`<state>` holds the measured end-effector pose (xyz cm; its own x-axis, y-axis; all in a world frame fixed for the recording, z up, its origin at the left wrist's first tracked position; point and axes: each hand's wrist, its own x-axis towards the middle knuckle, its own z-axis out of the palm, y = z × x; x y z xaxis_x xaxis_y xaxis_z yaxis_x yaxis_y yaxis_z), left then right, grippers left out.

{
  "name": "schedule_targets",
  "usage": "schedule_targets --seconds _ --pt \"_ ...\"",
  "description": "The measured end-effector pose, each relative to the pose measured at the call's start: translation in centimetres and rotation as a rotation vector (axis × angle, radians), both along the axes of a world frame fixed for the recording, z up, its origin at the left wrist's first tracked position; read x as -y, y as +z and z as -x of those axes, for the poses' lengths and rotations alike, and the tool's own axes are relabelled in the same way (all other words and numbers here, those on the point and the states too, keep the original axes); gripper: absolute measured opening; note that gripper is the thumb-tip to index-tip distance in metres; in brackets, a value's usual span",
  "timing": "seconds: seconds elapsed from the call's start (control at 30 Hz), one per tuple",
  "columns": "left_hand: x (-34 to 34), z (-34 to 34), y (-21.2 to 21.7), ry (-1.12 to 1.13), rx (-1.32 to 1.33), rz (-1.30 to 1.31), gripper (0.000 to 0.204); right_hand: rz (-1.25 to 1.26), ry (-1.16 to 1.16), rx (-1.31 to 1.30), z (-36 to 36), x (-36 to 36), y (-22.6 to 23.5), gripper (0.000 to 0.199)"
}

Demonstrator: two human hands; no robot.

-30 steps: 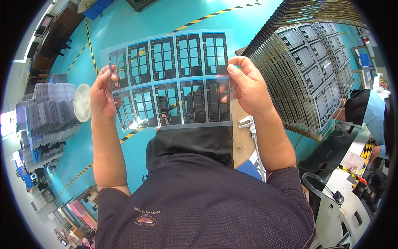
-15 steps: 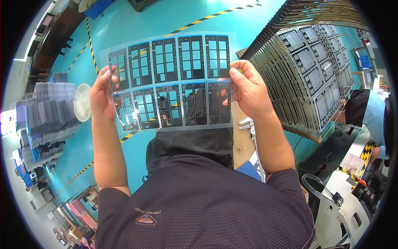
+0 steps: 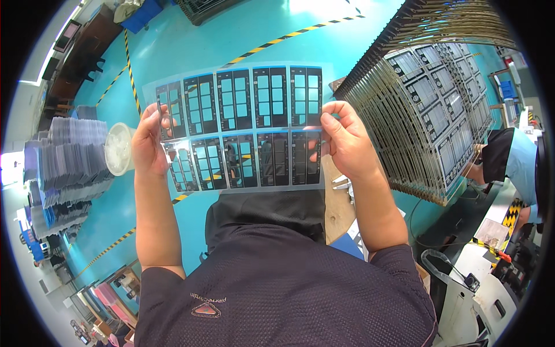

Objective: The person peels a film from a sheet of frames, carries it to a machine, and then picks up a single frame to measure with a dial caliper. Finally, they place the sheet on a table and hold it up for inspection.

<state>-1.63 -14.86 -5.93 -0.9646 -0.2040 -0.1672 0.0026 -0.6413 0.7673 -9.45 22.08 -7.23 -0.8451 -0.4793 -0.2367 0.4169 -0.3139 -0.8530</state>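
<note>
A clear plastic sheet (image 3: 236, 131) is stretched out before me, printed with two rows of black panels that have see-through windows. Its left edge is pinched in my left hand (image 3: 151, 141), the thumb in front and fingertips showing through behind. My right hand (image 3: 350, 137) grips the opposite edge, thumb on the front and the other fingers partly seen through the film. The sheet hangs in the air above my lap, tilted, with floor and dark cloth visible through its windows.
To the right stands a metal drying rack (image 3: 399, 110) holding many similar printed sheets. Stacked sheets (image 3: 75, 150) and a round whitish tub (image 3: 119, 149) are on the left. Another person (image 3: 509, 156) is at the far right. Yellow-black tape (image 3: 277, 39) lines the turquoise floor.
Both hands and the sheet sit slightly lower in the picture, and the sheet's tilt has shifted a little. The grip on both edges is unchanged.
</note>
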Motion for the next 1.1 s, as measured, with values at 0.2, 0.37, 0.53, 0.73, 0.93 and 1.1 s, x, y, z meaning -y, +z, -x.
schedule_targets --seconds 0.2,0.37,0.53,0.73,0.93,1.1 --pt "-0.4 -0.6 -0.3 0.037 -0.011 0.067 0.020 -0.013 0.000 -0.035 -0.6 -0.2 -0.9 0.013" --pt "-0.5 -0.7 -0.6 0.045 -0.018 0.087 0.018 -0.040 -0.016 -0.023 -1.1 -0.3 -0.9 0.011" --pt "-0.8 -0.9 -0.7 0.064 -0.013 0.094 0.017 -0.019 -0.005 -0.032 -1.2 -0.6 -1.2 0.010" --pt "-1.2 -1.1 -0.5 0.079 0.008 0.076 0.016 -0.032 -0.006 -0.008 -1.4 -0.7 -1.1 0.010" --pt "-1.1 -1.1 -0.5 0.075 0.026 0.082 0.015 -0.025 0.005 -0.011 -1.4 -0.8 -0.9 0.015" --pt "-1.1 -1.3 -0.5 0.079 0.018 0.055 0.017 -0.030 -0.004 -0.015 -1.5 -0.6 -0.8 0.015"
